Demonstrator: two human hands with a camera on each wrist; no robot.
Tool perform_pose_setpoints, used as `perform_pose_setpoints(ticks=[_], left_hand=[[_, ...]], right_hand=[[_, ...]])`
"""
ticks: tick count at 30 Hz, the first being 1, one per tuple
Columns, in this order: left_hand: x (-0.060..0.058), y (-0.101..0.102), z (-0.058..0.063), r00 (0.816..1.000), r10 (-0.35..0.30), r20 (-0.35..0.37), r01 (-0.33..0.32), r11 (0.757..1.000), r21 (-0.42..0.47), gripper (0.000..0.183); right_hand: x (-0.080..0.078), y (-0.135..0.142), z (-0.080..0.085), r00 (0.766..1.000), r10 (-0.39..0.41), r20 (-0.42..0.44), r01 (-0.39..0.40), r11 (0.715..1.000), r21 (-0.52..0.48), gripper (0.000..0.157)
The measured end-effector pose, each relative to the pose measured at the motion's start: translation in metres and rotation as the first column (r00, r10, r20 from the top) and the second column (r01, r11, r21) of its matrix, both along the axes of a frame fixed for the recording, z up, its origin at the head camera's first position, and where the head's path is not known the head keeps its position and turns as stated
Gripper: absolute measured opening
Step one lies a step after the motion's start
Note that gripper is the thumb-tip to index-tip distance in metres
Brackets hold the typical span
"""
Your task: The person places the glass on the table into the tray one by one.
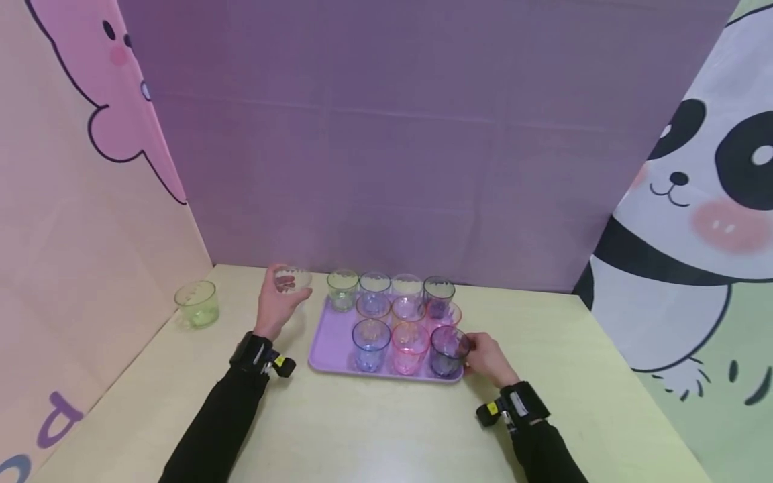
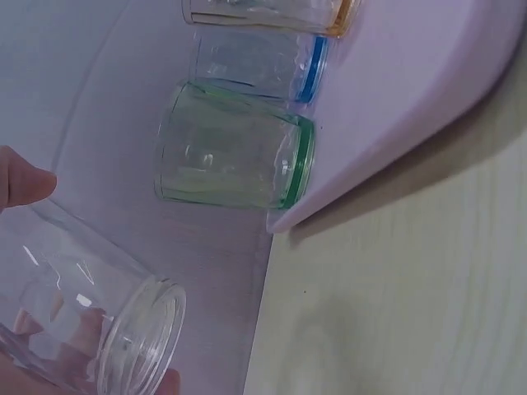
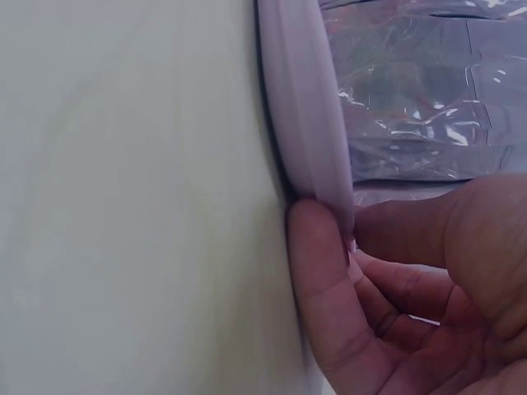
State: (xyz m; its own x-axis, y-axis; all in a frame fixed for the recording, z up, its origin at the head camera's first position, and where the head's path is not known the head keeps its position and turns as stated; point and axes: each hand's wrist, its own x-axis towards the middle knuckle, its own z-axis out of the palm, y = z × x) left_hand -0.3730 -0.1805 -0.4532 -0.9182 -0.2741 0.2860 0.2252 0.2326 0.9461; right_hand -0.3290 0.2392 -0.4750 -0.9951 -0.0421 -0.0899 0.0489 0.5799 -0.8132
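My left hand (image 1: 279,305) grips a clear glass (image 2: 78,304) above the table, left of the purple tray (image 1: 335,335). In the left wrist view, thumb and fingers are around its sides. My right hand (image 1: 489,359) pinches the tray's near right corner, with thumb and forefinger on the rim in the right wrist view. Glasses in several colours stand on the tray. Its back left corner has a green glass (image 2: 235,152). Along the front are a blue glass (image 1: 371,345), a pink glass (image 1: 410,349) and a dark purple glass (image 1: 448,352), this last one beside my right hand.
Apart from the tray, a light green glass (image 1: 198,305) stands at the table's left edge. A purple cloth wall (image 1: 386,147) rises behind the table (image 1: 362,429). Printed panels flank it, the right one with a panda (image 1: 688,248). Each wrist wears a black strapped camera.
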Motion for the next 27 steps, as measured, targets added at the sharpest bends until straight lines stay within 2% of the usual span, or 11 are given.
perform_pose_setpoints(ticks=[5,13,20,27], left_hand=[[0.003,-0.001,-0.002,0.999,-0.035,0.011,0.035,0.999,0.016,0.073],[0.007,0.010,0.003,0.984,-0.159,0.080,0.161,0.987,-0.018,0.084],[0.011,0.022,0.004,0.964,-0.212,0.161,0.225,0.972,-0.067,0.079],[0.016,0.032,0.005,0.950,-0.241,0.199,0.271,0.952,-0.139,0.081]], right_hand=[[0.000,-0.002,0.000,1.000,0.010,0.014,-0.010,1.000,-0.007,0.033],[0.001,0.001,-0.003,1.000,0.006,-0.018,-0.006,1.000,-0.006,0.030],[0.002,0.002,-0.003,1.000,-0.003,-0.015,0.003,1.000,0.003,0.028],[0.001,0.001,-0.001,1.000,-0.001,-0.009,0.001,1.000,-0.011,0.029]])
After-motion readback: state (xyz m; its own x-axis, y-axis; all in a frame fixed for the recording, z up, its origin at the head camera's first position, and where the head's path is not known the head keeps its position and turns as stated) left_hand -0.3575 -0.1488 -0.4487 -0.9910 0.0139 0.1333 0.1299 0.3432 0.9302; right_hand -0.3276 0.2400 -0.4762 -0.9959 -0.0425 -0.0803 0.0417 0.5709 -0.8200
